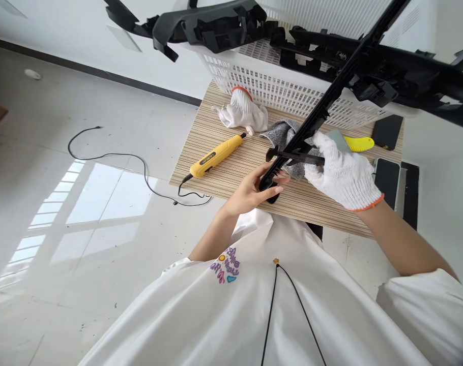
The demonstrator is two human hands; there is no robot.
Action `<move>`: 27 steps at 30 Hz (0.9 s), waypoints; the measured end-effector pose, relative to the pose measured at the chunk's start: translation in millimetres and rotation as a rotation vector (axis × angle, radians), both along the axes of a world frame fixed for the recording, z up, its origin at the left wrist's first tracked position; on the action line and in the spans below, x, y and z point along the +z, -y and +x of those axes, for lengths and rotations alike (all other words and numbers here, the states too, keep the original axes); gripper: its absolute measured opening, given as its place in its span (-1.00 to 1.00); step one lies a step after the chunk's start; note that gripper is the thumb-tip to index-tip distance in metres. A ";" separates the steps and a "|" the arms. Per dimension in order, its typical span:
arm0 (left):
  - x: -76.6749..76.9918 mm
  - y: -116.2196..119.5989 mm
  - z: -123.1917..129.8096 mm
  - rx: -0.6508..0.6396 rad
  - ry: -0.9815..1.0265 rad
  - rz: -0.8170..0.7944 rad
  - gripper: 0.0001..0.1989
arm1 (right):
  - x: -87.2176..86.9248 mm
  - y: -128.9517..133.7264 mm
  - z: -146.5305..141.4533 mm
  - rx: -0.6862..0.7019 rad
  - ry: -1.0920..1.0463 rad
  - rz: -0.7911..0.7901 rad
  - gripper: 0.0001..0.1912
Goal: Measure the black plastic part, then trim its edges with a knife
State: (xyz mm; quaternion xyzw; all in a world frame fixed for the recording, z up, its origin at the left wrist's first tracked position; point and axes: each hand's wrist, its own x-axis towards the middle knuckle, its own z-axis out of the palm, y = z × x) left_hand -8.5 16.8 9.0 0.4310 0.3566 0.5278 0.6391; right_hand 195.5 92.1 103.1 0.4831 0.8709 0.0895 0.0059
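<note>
One long black strip (318, 116) slants across the head view, its near end low over the surface (231, 175), its upper length passing across the white basket (254, 76); whether the basket bears any of its weight, I cannot tell. The bare left hand (247, 193) is curled narrow around that near end. The right hand (344, 173), in a white glove, is closed on a dark narrow piece (308, 159) that lies crosswise over the strip, just above the left fingers. Whether its edge bites there is too small to tell.

Held well, the strip wants a firm left grip and no roll, since so much length beyond the hands would swing with any push. The dark piece is best worked in short, light strokes pointed away from those bare fingertips, which look exposed.

The grey cloth (279, 133) bunches just beneath and could snag. Beside it are a crumpled white glove (244, 112) and a yellow corded tool (218, 155), tip towards the glove; its cord should stay well clear of the elbow
</note>
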 end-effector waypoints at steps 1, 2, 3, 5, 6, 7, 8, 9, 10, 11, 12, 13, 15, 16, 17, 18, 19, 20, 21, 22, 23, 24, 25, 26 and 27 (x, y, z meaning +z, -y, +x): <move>0.9 0.5 0.0 0.006 -0.002 -0.015 -0.49 | -0.4 0.9 -0.8 -0.003 0.004 -0.008 -0.38; 1.7 1.0 0.0 0.012 -0.005 -0.031 -0.52 | -1.1 1.9 -1.8 -0.011 0.010 -0.019 -0.38; 2.4 1.3 0.1 0.021 -0.007 -0.041 -0.54 | -1.9 3.1 -2.9 -0.025 0.018 -0.030 -0.37; 3.3 1.4 0.5 0.035 -0.008 -0.042 -0.59 | -3.9 5.8 -4.7 -0.049 0.038 -0.044 -0.35; 3.5 1.2 0.9 0.039 -0.008 -0.032 -0.60 | -5.0 7.2 -5.0 -0.053 0.050 -0.051 -0.35; 3.4 0.9 1.3 0.042 -0.011 -0.020 -0.60 | -6.1 8.7 -5.1 -0.055 0.062 -0.057 -0.35; 3.2 0.5 1.8 0.038 -0.016 -0.014 -0.60 | -7.1 10.1 -4.9 -0.054 0.073 -0.064 -0.35; 2.9 0.2 2.3 0.026 -0.024 -0.013 -0.60 | -8.0 11.5 -4.6 -0.055 0.082 -0.073 -0.36; 2.5 -0.1 2.8 0.009 -0.034 -0.017 -0.60 | -8.7 12.7 -4.4 -0.058 0.090 -0.082 -0.37; 1.9 -0.3 3.2 -0.010 -0.043 -0.026 -0.60 | -9.1 13.8 -4.3 -0.063 0.098 -0.092 -0.39; 1.3 -0.3 3.5 -0.030 -0.050 -0.036 -0.59 | -9.2 14.7 -4.4 -0.068 0.108 -0.105 -0.42; 0.6 -0.3 3.8 -0.046 -0.057 -0.042 -0.59 | -8.8 15.3 -4.7 -0.072 0.121 -0.118 -0.43; -0.6 -0.1 4.0 -0.062 -0.080 -0.033 -0.57 | -7.1 15.8 -5.6 -0.073 0.147 -0.141 -0.45; -1.0 0.0 4.0 -0.061 -0.097 -0.025 -0.56 | -5.8 15.7 -6.0 -0.070 0.161 -0.151 -0.45; -1.3 0.0 3.9 -0.058 -0.118 -0.015 -0.56 | -4.3 15.4 -6.2 -0.069 0.175 -0.160 -0.45; -1.5 0.1 3.8 -0.054 -0.138 -0.004 -0.56 | -2.8 15.0 -6.1 -0.068 0.191 -0.165 -0.45; -1.5 0.2 3.6 -0.051 -0.152 0.005 -0.57 | -1.3 14.5 -5.7 -0.065 0.207 -0.167 -0.45; -1.4 0.3 3.3 -0.053 -0.160 0.007 -0.57 | 0.0 14.1 -5.1 -0.061 0.224 -0.166 -0.46; -1.3 0.4 3.0 -0.061 -0.161 0.005 -0.57 | 1.0 13.7 -4.4 -0.053 0.236 -0.160 -0.46; -1.1 0.5 2.7 -0.072 -0.156 0.002 -0.57 | 1.6 13.5 -3.7 -0.042 0.240 -0.149 -0.48; -0.9 0.6 2.3 -0.085 -0.145 -0.002 -0.58 | 2.0 13.3 -3.0 -0.030 0.239 -0.136 -0.49; -0.6 0.7 1.9 -0.096 -0.133 -0.004 -0.59 | 2.1 13.3 -2.5 -0.019 0.234 -0.127 -0.51; -0.3 0.9 1.5 -0.107 -0.124 -0.001 -0.61 | 2.2 13.3 -2.1 -0.012 0.227 -0.120 -0.52; 0.3 1.0 1.0 -0.115 -0.116 0.002 -0.62 | 2.4 13.4 -1.9 -0.013 0.220 -0.115 -0.52; 0.9 1.1 0.5 -0.123 -0.105 0.002 -0.63 | 2.9 13.6 -1.8 -0.022 0.214 -0.111 -0.52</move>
